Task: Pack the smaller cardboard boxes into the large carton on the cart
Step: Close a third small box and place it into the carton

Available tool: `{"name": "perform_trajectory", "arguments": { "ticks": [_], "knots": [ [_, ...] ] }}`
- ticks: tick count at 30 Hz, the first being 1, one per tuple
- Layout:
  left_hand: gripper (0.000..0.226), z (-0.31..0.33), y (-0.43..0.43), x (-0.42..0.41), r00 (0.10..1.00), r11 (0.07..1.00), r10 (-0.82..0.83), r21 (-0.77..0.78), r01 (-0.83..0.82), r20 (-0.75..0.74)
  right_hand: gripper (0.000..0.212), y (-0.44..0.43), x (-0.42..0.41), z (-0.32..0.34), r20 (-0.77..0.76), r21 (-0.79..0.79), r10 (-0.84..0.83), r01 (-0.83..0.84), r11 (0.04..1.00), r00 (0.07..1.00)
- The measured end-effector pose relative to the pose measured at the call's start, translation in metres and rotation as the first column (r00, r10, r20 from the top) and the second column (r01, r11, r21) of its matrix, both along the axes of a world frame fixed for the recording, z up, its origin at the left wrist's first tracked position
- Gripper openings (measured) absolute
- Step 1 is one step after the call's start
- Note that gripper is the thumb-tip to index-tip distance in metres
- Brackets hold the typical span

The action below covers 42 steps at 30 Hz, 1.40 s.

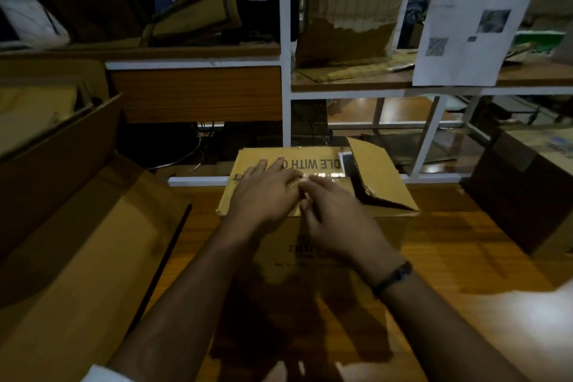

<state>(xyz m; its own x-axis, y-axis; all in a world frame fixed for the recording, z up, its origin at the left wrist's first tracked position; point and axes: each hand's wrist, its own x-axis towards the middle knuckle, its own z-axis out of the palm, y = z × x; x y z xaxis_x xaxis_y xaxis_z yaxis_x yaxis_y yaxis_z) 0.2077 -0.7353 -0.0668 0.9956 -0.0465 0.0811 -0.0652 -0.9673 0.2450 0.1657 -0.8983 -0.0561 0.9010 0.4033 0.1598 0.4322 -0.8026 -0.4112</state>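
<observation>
While the left hand [263,192] and right hand [335,214] lay flat, fingertips meeting, on its taped top, the cardboard box [393,232] stood at twelve o'clock; it seemed stiff, one flap [375,170] loose, better gripped by both sides.

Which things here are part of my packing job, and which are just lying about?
Job: cardboard box, left hand and right hand on its taped top; large open carton, left.
Lying about: hanging printed sheet; torn cardboard on shelf; cables.

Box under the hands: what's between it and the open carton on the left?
Nothing. The head view shows only a bare strip of wood surface between box and carton.
</observation>
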Motion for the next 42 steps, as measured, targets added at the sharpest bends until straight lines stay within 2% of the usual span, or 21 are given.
{"name": "perform_trajectory", "arguments": {
  "ticks": [2,6,9,11,13,18,20,22,25,28,30,33,36,38,39,40,42],
  "knots": [
    [0.05,-0.003,0.0,-0.003,1.0,1.0,0.004,-0.015,-0.003,0.021,0.045,0.002,0.004,-0.007,0.039,0.005,-0.039,0.039,0.999,0.998],
    [0.052,-0.002,0.001,-0.004,0.999,0.999,0.013,-0.052,-0.012,0.032,0.057,-0.017,0.021,-0.007,0.114,0.01,-0.22,0.22,0.975,0.969],
    [0.052,-0.001,0.0,-0.004,0.999,0.998,0.013,-0.061,-0.011,0.034,0.06,-0.048,0.036,0.003,0.215,-0.061,-0.349,0.37,0.927,0.912],
    [0.052,-0.001,0.0,-0.006,0.999,0.997,0.014,-0.073,-0.011,0.038,0.061,-0.07,0.045,0.007,0.222,-0.073,-0.456,0.481,0.874,0.862],
    [0.052,-0.001,0.0,-0.006,0.999,0.997,0.012,-0.076,-0.009,0.048,0.062,-0.089,0.053,0.004,0.146,-0.039,-0.542,0.552,0.833,0.828],
    [0.052,-0.002,0.0,-0.006,0.998,0.996,0.01,-0.089,-0.005,0.057,0.052,-0.102,0.05,-0.015,-0.156,0.231,-0.458,0.483,0.844,0.875],
    [0.052,-0.002,0.0,-0.006,0.998,0.996,0.013,-0.093,-0.007,0.066,0.058,-0.102,0.046,-0.02,-0.253,0.327,-0.429,0.494,0.805,0.867],
    [0.052,-0.003,0.0,-0.006,0.996,0.995,0.024,-0.098,-0.016,0.08,0.062,-0.105,0.049,-0.025,-0.284,0.36,-0.407,0.49,0.794,0.868],
    [0.047,-0.003,-0.001,-0.006,0.991,0.993,0.052,-0.116,-0.038,0.121,0.059,-0.107,0.055,-0.027,-0.278,0.366,-0.381,0.464,0.807,0.882],
    [0.035,0.0,-0.004,-0.006,0.961,0.984,0.095,-0.172,-0.05,0.262,0.055,-0.105,0.061,-0.025,-0.245,0.375,-0.4,0.467,0.801,0.883],
    [0.036,0.001,-0.006,-0.004,0.944,0.985,0.102,-0.167,-0.051,0.313,0.051,-0.102,0.063,-0.022,-0.189,0.349,-0.398,0.44,0.828,0.898],
    [0.039,0.004,-0.003,0.001,0.88,0.991,0.051,-0.134,0.014,0.472,0.038,-0.098,0.066,-0.011,0.081,0.304,-0.387,0.347,0.887,0.918],
    [0.039,0.015,0.003,-0.005,0.734,0.996,0.007,-0.071,0.056,0.679,0.032,-0.095,0.051,0.02,0.227,0.399,-0.334,0.225,0.889,0.915],
    [0.035,0.025,0.001,-0.023,0.677,0.994,-0.012,-0.066,0.089,0.735,0.035,-0.095,0.034,0.046,0.231,0.467,-0.306,0.171,0.868,0.924],
    [0.033,0.031,0.0,-0.036,0.674,0.993,-0.008,-0.075,0.095,0.738,0.035,-0.094,0.027,0.056,0.209,0.448,-0.277,0.16,0.88,0.938],
    [0.032,0.038,-0.002,-0.049,0.694,0.992,0.006,-0.094,0.089,0.72,0.032,-0.092,0.021,0.066,0.169,0.384,-0.237,0.157,0.91,0.957],
    [0.038,0.048,-0.006,-0.07,0.791,0.992,0.031,-0.113,0.048,0.611,0.031,-0.082,0.015,0.076,0.032,0.144,-0.135,0.129,0.981,0.99]
  ]
}}
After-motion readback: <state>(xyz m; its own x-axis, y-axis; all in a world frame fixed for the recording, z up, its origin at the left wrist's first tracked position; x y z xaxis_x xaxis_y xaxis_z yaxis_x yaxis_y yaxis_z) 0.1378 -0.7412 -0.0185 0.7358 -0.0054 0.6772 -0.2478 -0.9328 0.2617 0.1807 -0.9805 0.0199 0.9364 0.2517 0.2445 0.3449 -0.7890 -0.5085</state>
